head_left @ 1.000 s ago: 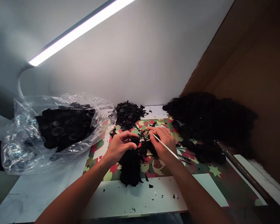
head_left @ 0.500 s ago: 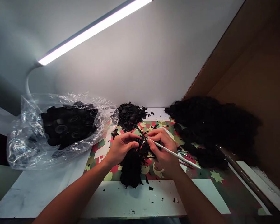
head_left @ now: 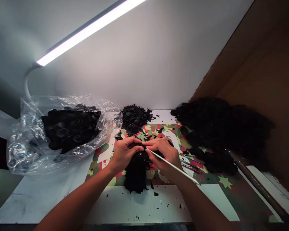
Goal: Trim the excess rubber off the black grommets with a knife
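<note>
Over the middle of the work surface, my left hand [head_left: 123, 154] is closed in a pinch on a small black ribbed rubber part, mostly hidden by the fingers. My right hand [head_left: 165, 156] grips a thin white stick [head_left: 174, 166], its front end close to the part and its back end slanting down to the right. The fingertips of both hands meet around the part. Just below them lies a dark pile of black pieces [head_left: 135, 176]. Behind the hands sits a heap of black scraps and rings [head_left: 136, 117].
At left, a clear plastic bag [head_left: 24, 147] holds several black ribbed rubber parts [head_left: 62, 132]. A large black heap [head_left: 219, 125] lies at right against cardboard [head_left: 265, 70]. Thin metal tools [head_left: 191, 167] lie beside my right hand on patterned paper [head_left: 223, 182]. A lit lamp [head_left: 91, 30] hangs above.
My right hand has moved left, bringing the stick in against the part, and its fingertips now meet the left hand's. The left hand has hardly moved.
</note>
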Demonstrator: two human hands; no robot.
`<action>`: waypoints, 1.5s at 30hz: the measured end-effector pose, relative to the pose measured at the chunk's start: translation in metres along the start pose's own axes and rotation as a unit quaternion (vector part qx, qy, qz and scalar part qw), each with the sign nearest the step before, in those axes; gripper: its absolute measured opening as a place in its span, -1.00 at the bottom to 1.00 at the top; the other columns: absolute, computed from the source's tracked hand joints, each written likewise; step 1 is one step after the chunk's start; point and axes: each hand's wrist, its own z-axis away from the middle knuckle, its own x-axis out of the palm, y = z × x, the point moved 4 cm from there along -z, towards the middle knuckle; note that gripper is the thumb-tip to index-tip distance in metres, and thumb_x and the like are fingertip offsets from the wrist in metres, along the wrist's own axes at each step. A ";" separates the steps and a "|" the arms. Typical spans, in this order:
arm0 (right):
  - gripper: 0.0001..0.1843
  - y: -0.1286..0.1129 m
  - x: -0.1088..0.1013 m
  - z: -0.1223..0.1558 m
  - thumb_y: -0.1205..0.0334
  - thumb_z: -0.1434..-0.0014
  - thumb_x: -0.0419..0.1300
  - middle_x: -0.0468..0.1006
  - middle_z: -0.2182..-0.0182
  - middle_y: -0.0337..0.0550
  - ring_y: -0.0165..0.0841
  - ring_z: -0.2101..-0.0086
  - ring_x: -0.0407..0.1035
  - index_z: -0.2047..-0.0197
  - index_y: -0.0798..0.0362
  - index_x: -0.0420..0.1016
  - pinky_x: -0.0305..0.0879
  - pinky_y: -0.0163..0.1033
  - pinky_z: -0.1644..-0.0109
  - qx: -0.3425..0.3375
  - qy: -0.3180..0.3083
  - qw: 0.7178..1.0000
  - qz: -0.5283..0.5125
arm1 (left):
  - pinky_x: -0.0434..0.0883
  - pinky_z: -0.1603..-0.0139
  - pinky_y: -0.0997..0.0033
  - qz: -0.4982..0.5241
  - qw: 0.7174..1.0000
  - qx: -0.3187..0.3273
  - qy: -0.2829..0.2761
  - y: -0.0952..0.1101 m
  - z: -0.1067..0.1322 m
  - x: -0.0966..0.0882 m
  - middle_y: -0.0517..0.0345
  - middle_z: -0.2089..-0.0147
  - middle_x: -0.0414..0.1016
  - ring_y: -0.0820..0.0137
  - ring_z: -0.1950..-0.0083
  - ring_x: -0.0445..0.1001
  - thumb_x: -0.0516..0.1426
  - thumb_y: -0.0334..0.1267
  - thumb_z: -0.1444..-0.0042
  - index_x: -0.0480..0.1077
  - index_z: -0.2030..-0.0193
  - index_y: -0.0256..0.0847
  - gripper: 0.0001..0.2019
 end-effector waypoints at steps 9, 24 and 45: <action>-0.83 0.004 0.002 0.000 0.35 -0.36 0.11 0.68 0.19 -0.14 -0.24 0.20 0.53 0.28 -0.04 0.43 0.23 -0.02 -0.01 0.035 0.041 0.990 0.132 | 0.50 0.23 0.41 0.024 1.000 -0.007 -0.003 0.003 0.003 0.004 0.12 0.33 0.67 0.33 0.30 0.59 0.36 -0.28 0.02 0.63 0.32 -0.18 -0.90; -0.89 0.002 0.004 0.001 0.35 -0.26 0.22 0.68 0.18 -0.19 -0.27 0.18 0.54 0.29 -0.05 0.49 0.39 -0.11 0.02 0.042 -0.021 0.998 -0.033 | 0.42 0.28 0.45 0.008 1.000 0.019 -0.022 0.004 0.000 0.003 0.16 0.36 0.60 0.39 0.33 0.51 0.34 -0.34 0.00 0.59 0.36 -0.21 -0.95; -0.85 0.035 -0.004 0.004 0.34 -0.36 0.06 0.63 0.21 -0.10 -0.24 0.20 0.49 0.25 0.00 0.40 0.22 -0.10 0.05 0.089 0.067 0.973 0.201 | 0.49 0.21 0.36 0.021 0.999 -0.034 0.001 -0.001 0.005 0.005 0.09 0.29 0.64 0.32 0.28 0.57 0.43 -0.22 0.10 0.60 0.24 -0.22 -0.73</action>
